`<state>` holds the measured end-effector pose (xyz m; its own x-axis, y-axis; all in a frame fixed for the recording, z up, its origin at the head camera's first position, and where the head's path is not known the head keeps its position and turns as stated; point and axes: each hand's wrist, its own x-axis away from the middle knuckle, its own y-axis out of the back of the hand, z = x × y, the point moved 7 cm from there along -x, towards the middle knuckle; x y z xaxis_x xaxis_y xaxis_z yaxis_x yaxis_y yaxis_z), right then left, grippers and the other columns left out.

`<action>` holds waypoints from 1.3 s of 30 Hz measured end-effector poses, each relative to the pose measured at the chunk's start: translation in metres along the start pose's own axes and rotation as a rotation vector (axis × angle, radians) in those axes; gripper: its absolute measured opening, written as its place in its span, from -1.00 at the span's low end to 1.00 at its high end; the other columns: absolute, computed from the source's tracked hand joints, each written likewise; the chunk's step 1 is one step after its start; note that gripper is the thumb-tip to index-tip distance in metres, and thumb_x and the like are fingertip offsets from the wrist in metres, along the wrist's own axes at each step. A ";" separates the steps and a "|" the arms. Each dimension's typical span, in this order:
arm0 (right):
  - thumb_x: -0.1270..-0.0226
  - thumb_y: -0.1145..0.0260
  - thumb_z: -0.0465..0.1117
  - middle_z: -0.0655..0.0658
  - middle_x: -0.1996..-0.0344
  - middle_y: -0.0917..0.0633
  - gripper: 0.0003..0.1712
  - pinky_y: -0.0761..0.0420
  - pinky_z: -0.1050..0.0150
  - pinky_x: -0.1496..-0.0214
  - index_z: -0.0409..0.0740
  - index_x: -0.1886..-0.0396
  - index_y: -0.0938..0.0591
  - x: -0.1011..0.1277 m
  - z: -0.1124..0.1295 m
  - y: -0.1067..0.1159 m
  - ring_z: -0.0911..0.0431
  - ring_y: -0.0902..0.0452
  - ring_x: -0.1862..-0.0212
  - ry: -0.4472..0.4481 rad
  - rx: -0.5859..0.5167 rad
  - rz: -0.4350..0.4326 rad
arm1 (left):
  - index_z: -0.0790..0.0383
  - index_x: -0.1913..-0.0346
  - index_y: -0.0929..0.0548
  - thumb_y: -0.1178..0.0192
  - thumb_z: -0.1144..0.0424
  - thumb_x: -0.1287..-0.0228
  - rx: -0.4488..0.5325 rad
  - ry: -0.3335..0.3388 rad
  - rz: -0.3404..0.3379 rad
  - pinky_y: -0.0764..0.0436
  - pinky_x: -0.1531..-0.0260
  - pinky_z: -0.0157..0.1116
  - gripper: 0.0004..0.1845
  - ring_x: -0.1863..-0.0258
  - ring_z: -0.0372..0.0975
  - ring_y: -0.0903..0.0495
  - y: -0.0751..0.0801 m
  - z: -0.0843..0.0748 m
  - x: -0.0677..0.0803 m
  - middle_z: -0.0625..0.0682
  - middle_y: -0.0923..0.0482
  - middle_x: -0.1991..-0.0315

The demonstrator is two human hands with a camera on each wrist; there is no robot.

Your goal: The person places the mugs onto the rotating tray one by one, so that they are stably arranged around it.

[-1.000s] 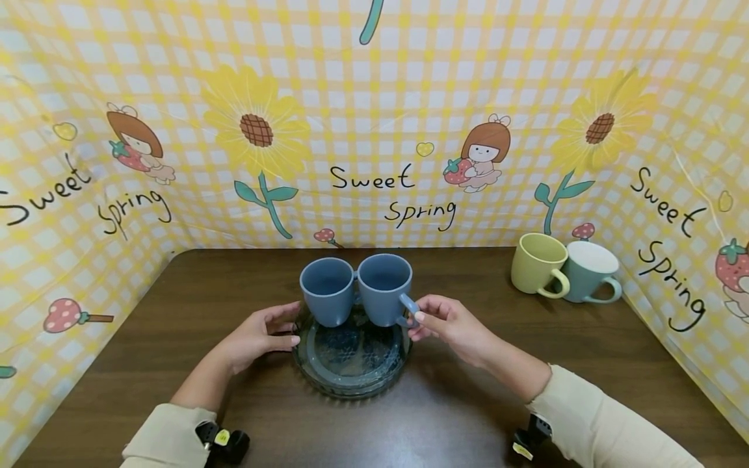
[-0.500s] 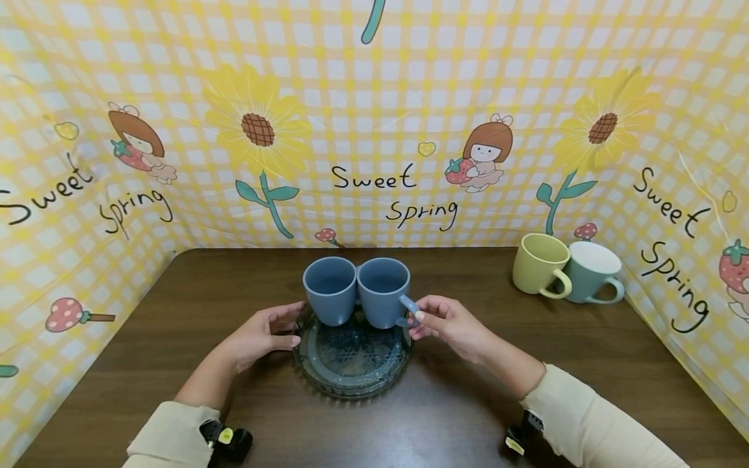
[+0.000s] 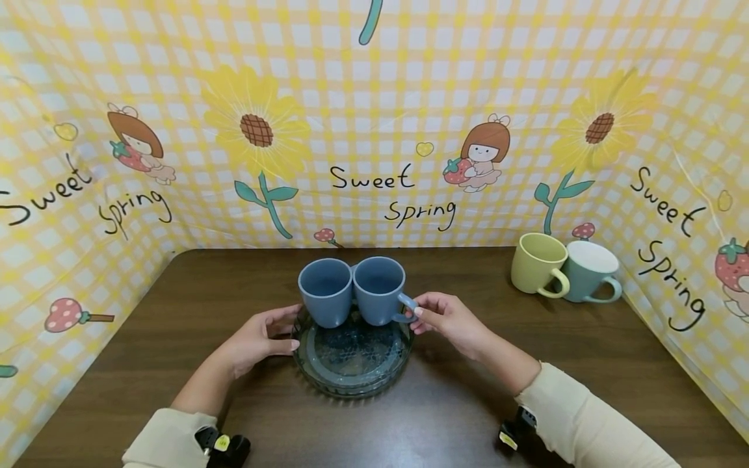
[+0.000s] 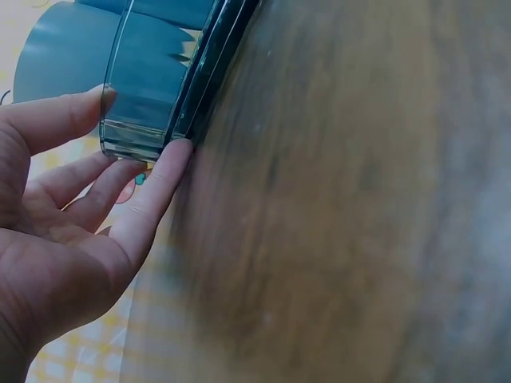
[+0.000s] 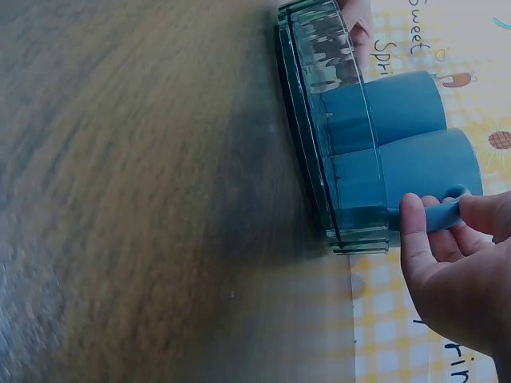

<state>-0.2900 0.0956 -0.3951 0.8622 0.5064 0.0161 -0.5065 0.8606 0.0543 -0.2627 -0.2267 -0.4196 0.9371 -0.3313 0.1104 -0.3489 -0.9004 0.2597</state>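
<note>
Four mugs total, one glass tray (image 3: 351, 364), two hands, one brown table (image 3: 468, 403). Tray sits mid-table, between the hands. Base looks layered; can't tell if that's one piece or two stacked.

Two of the four mugs are in the tray, upright, far half: left blue mug (image 3: 326, 304) and right blue mug (image 3: 377, 304), side by side. Can't confirm whether their walls touch. Both bottoms visible through the glass wall in the wrist views. One handle clearly visible, on the right mug, angled out over the tray's right rim.

Left hand (image 3: 257, 341): spread, thumb apart from fingers, touching the tray's left side; thumb at the rim. Right hand (image 3: 447, 322): thumb and fingers pinching that one handle.

Other two mugs: yellow-green mug (image 3: 529, 273) and teal mug (image 3: 582, 281) with white interior, both upright, far right, near the back edge. Handles 2, one each, pointing right and toward the person.

Behind: checked cloth (image 3: 374, 78), two whole sunflowers (image 3: 255, 130) printed on it. Two pale sleeves (image 3: 585, 409), one black wrist camera (image 3: 225, 445) per arm.
</note>
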 end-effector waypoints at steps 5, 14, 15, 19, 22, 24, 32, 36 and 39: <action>-0.50 -0.13 -0.32 -0.43 0.07 -0.60 -0.69 -0.64 0.05 -0.01 -0.52 -0.05 -0.50 -0.002 0.000 0.000 -0.02 -0.63 0.18 0.013 0.018 -0.011 | 0.41 -0.47 -0.16 -0.35 0.41 -0.19 0.016 0.005 -0.010 -0.64 0.06 -0.20 -0.17 -0.33 0.25 -0.21 -0.001 0.002 0.002 0.41 -0.11 -0.42; -0.50 -0.13 -0.33 -0.35 0.09 -0.64 -0.70 -0.66 0.12 0.04 -0.50 -0.05 -0.52 -0.003 -0.002 0.000 0.01 -0.62 0.19 0.021 0.017 -0.035 | 0.43 -0.45 -0.17 -0.40 0.37 -0.15 0.008 -0.005 -0.033 -0.63 0.06 -0.21 -0.14 -0.30 0.24 -0.28 -0.001 0.004 0.003 0.41 -0.14 -0.41; -0.50 -0.13 -0.33 -0.35 0.08 -0.64 -0.69 -0.66 0.13 0.04 -0.50 -0.06 -0.52 -0.004 -0.002 0.000 -0.02 -0.62 0.17 0.026 0.019 -0.036 | 0.43 -0.45 -0.18 -0.41 0.37 -0.14 0.008 -0.007 -0.035 -0.64 0.06 -0.21 -0.14 -0.29 0.24 -0.28 0.000 0.004 0.004 0.41 -0.15 -0.40; -0.48 -0.17 -0.30 -0.38 0.03 -0.63 -0.66 -0.66 0.13 0.03 -0.48 -0.09 -0.52 -0.005 -0.002 0.001 -0.18 -0.61 0.09 0.036 0.046 -0.047 | 0.45 -0.43 -0.20 -0.41 0.36 -0.14 0.015 -0.012 -0.039 -0.64 0.08 -0.23 -0.15 -0.27 0.22 -0.32 0.004 0.005 0.003 0.41 -0.18 -0.38; -0.46 -0.19 -0.30 -0.38 0.05 -0.64 -0.65 -0.65 0.10 0.01 -0.47 -0.11 -0.52 -0.004 -0.001 0.002 -0.21 -0.60 0.08 0.037 0.074 -0.063 | 0.45 -0.42 -0.21 -0.41 0.32 -0.16 0.014 -0.008 -0.036 -0.63 0.06 -0.24 -0.17 -0.26 0.20 -0.35 0.006 0.006 0.002 0.41 -0.20 -0.37; -0.45 -0.20 -0.31 -0.36 0.07 -0.64 -0.65 -0.65 0.10 0.00 -0.47 -0.11 -0.52 -0.002 -0.001 0.004 -0.19 -0.60 0.10 0.034 0.084 -0.078 | 0.45 -0.42 -0.22 -0.40 0.31 -0.17 0.019 0.000 -0.033 -0.62 0.04 -0.25 -0.18 -0.25 0.19 -0.36 0.007 0.006 0.001 0.40 -0.21 -0.38; -0.41 -0.25 -0.29 -0.34 0.07 -0.64 -0.65 -0.64 0.12 -0.04 -0.41 -0.10 -0.54 0.004 0.001 0.008 -0.13 -0.63 0.10 0.037 0.107 -0.113 | 0.47 -0.42 -0.22 -0.37 0.31 -0.21 0.043 0.010 -0.022 -0.58 -0.03 -0.29 -0.20 -0.30 0.17 -0.31 0.010 0.006 -0.002 0.39 -0.18 -0.40; -0.42 -0.25 -0.29 -0.31 0.07 -0.64 -0.66 -0.63 0.12 -0.04 -0.40 -0.09 -0.55 0.007 0.003 0.011 -0.10 -0.64 0.10 0.044 0.109 -0.134 | 0.45 -0.43 -0.21 -0.38 0.31 -0.20 0.064 0.015 -0.010 -0.59 -0.01 -0.27 -0.19 -0.31 0.17 -0.30 0.010 0.005 -0.006 0.35 -0.18 -0.41; -0.42 -0.24 -0.32 -0.31 0.06 -0.63 -0.67 -0.64 0.10 -0.04 -0.41 -0.10 -0.54 0.010 0.004 0.013 -0.12 -0.64 0.08 0.041 0.088 -0.153 | 0.43 -0.44 -0.20 -0.38 0.32 -0.20 0.087 0.012 -0.002 -0.60 -0.01 -0.24 -0.18 -0.32 0.17 -0.27 0.011 0.004 -0.009 0.35 -0.17 -0.42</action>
<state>-0.2881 0.1115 -0.3900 0.9267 0.3736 -0.0400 -0.3651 0.9204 0.1399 -0.2747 -0.2349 -0.4218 0.9373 -0.3267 0.1212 -0.3442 -0.9223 0.1760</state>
